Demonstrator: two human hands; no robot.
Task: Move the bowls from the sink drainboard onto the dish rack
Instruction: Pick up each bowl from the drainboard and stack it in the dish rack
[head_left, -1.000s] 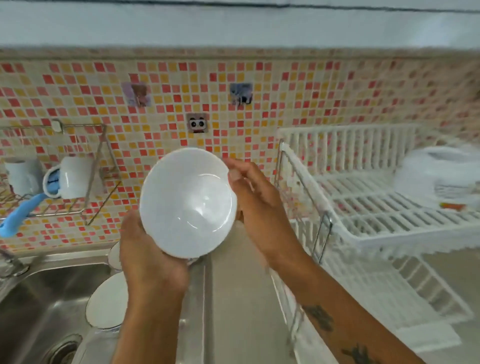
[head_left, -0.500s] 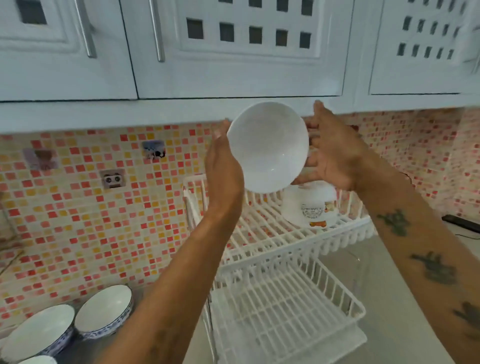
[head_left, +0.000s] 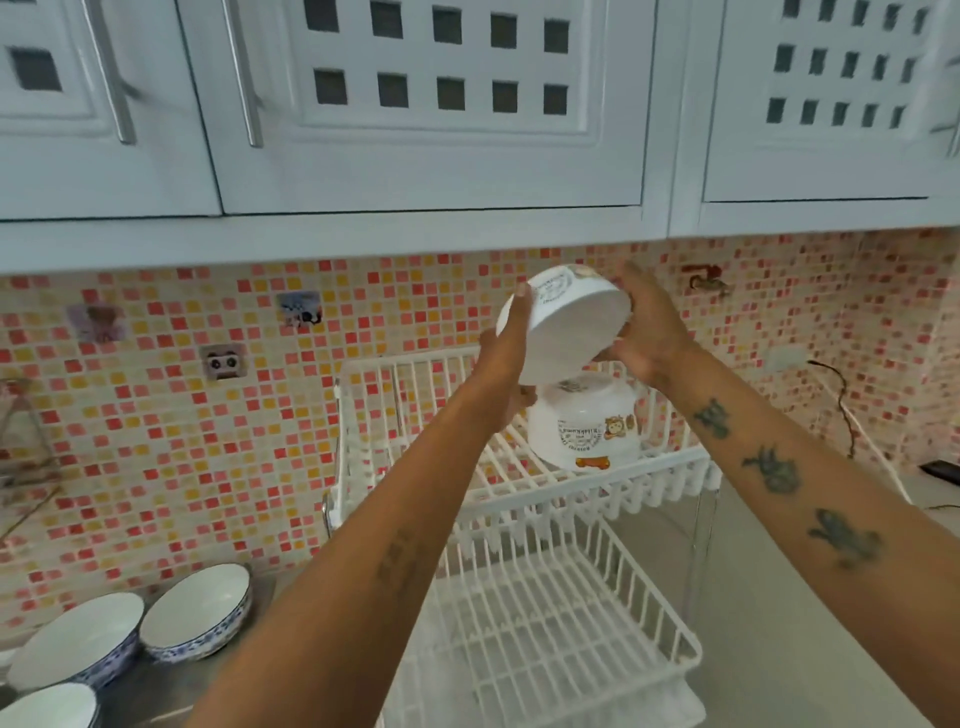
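Both hands hold a white bowl (head_left: 569, 325) with cartoon print, tilted so its mouth faces down and toward me. My left hand (head_left: 506, 348) grips its left rim and my right hand (head_left: 649, 327) its right side. The bowl hangs just above another white printed bowl (head_left: 584, 423), which sits upside down on the upper tier of the white dish rack (head_left: 426, 415). Three white bowls with blue patterned outsides (head_left: 200, 613) (head_left: 78, 639) (head_left: 47, 706) stand upright on the steel drainboard (head_left: 156, 691) at the lower left.
The rack's lower tier (head_left: 545, 623) sits below and nearer to me. White wall cupboards (head_left: 415, 104) hang overhead. A mosaic tile wall (head_left: 208, 441) runs behind. A black cable (head_left: 841, 395) hangs at the right over the grey counter (head_left: 779, 597).
The bowl has gone from the sink area up and right to above the rack's upper tier. It has tipped from facing me toward mouth-down. My view has turned right.
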